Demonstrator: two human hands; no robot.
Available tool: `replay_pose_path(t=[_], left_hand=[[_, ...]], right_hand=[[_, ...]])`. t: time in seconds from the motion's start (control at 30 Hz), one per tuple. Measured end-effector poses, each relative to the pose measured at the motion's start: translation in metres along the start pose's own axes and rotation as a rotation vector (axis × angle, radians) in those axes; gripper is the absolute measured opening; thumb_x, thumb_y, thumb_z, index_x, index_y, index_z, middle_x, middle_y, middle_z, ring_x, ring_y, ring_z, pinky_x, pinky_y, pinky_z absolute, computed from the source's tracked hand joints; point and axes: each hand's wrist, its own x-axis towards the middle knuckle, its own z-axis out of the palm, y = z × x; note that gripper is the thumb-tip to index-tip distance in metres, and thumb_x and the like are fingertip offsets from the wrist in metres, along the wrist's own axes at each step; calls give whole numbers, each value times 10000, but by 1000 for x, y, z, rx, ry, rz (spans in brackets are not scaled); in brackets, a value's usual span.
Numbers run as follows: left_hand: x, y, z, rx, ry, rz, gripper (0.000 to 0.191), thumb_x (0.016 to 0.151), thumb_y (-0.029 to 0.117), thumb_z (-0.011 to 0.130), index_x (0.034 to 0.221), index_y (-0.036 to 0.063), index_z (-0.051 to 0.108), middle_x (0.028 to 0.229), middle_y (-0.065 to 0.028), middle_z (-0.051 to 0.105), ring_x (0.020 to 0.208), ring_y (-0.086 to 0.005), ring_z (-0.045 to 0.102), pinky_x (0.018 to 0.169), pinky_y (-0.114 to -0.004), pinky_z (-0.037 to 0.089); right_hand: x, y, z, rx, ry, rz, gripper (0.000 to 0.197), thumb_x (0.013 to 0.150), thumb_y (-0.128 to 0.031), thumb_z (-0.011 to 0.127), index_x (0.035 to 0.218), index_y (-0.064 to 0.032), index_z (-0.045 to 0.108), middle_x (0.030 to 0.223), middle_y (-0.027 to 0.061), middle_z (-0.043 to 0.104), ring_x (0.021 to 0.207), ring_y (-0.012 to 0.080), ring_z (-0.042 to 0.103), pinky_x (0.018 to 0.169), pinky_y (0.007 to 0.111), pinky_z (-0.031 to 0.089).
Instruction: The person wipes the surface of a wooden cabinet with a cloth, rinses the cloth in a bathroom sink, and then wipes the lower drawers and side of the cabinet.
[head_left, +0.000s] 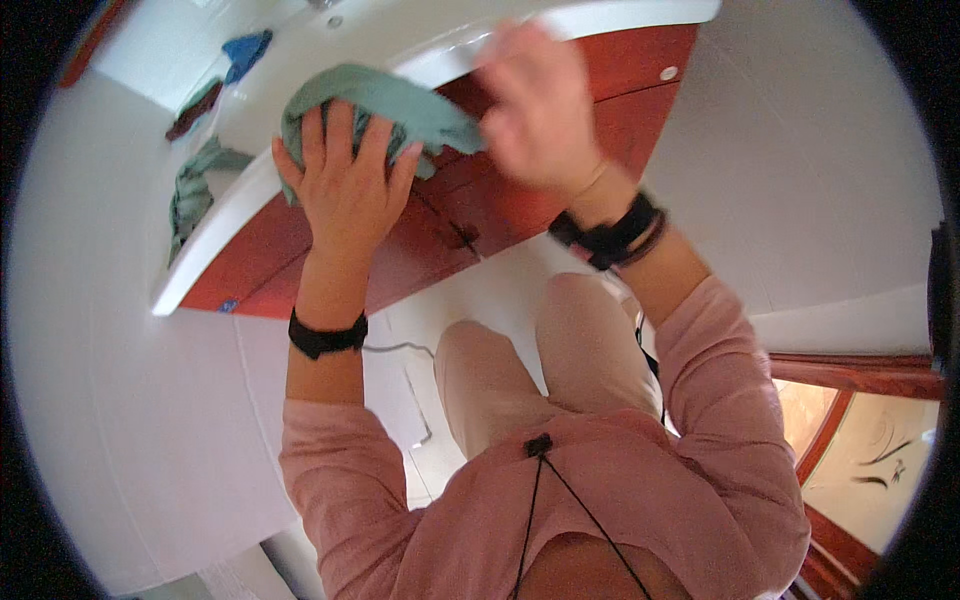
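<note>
My left hand (341, 176) is spread over a bunched green cloth (367, 82), pressing it at the front rim of a white washbasin (652, 19). Part of the cloth trails off to the right, its end close to my right hand (540, 105). That hand is raised over the rim and blurred, so I cannot tell whether its fingers grip the cloth's end. Below the rim is the red-brown front of the basin cabinet (277, 262), partly covered by the left hand and the cloth.
Farther left on the basin lie another green cloth (195, 191), a dark brown cloth (196, 111) and a blue cloth (246, 54). Pale walls flank the cabinet. A thin cable (397, 346) runs beside my legs. A wood-framed door with a decorated panel (870, 442) is at lower right.
</note>
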Motion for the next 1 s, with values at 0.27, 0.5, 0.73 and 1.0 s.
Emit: replay_pose_path(t=[0.27,0.5,0.73,1.0], left_hand=[[20,-30,-40,-660,-224,-146,331,703,117,603,1003,-6,537,1066,-169,534,1029,-276,492,905,-409,330],[13,-72,-35,-551,41,-388,181,831,130,520,911,-9,605,868,-93,618,823,-167,552,804,-286,407],[24,-61,-12,-165,-55,-251,258,845,240,462,923,48,615,842,-110,629,727,-247,596,638,-333,456],[26,-61,-7,-49,-48,-169,274,846,267,443,857,62,624,767,-105,627,676,-286,594,601,-355,462]], right_hand=[[-36,-41,56,11,-195,63,289,726,-196,554,1015,-178,556,1106,18,486,1112,179,418,880,462,301],[-50,-2,38,-360,-247,5,287,787,-248,458,1061,-302,523,1252,-52,409,1197,170,320,715,535,343],[-84,103,-32,-310,55,582,396,732,-252,572,1105,-128,531,1285,57,395,1231,249,307,919,540,277],[-97,145,17,-1479,-207,535,247,764,-134,559,968,-15,486,931,75,521,898,198,486,787,331,405]])
